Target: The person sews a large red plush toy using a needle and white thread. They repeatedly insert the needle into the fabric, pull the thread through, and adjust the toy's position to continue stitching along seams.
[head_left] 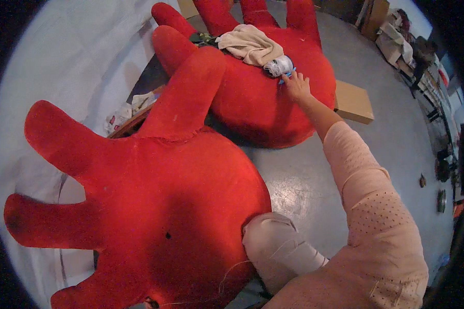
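Note:
My right hand (297,86) reaches far out over the farther of two big red hand-shaped stuffed forms. Its fingers are stretched out and apart, and the fingertips touch or nearly touch a small blue object (287,75) that I cannot make out. Just beyond lies a white ball or roll (279,66), which looks like yarn. A crumpled beige cloth (250,44) is spread beside it on the far red form (273,113). The near red form (185,175) fills the lower left, with a small dark spot on its surface. My left hand does not show.
A flat cardboard box (353,102) lies on the grey floor (314,175) right of the far form. White sheeting (82,62) covers the left side. Clutter (417,51) lines the far right. Dark green leafy material (205,39) sits by the cloth. My knee (273,247) touches the near form.

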Available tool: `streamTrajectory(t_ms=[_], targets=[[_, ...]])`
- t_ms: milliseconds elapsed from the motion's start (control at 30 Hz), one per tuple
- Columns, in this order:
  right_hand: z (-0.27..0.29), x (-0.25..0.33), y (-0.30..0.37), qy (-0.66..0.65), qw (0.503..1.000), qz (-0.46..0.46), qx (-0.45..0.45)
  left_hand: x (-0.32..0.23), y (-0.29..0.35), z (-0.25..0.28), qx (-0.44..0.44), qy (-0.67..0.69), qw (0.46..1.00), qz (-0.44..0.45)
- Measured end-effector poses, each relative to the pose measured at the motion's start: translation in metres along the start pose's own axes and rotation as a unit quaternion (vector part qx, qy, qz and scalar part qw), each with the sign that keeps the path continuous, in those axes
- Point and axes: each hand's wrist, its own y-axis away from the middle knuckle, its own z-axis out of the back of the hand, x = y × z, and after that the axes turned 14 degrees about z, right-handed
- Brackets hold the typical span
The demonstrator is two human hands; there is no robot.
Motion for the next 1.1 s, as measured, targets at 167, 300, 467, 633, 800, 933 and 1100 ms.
streamTrajectory(t_ms=[167,300,467,633,800,933,1100], targets=[[-0.008,-0.008,-0.006,0.046,0.997,0.048,0.046,-0.001,-0.010,-0.007,0.000,-0.001,1.000,0.002],[-0.014,-0.039,-0.005,0.047,0.988,0.135,0.059,-0.009,-0.014,-0.012,0.004,0.008,1.000,-0.002],[-0.005,-0.034,-0.005,-0.010,0.978,0.199,0.066,0.000,0.005,0.020,-0.014,0.038,0.999,-0.009],[-0.013,-0.039,0.039,-0.173,0.981,0.084,0.035,0.035,0.102,0.112,-0.070,0.116,0.991,0.010],[0.020,0.033,0.083,-0.404,0.908,0.097,-0.045,0.140,0.251,0.226,-0.202,0.200,0.943,0.174],[0.152,0.179,0.125,-0.665,0.734,0.093,0.096,0.252,0.385,0.275,-0.235,0.401,0.819,0.337],[0.233,0.346,0.184,-0.705,0.579,0.374,0.167,0.270,0.393,0.231,-0.326,0.136,0.896,0.268]])
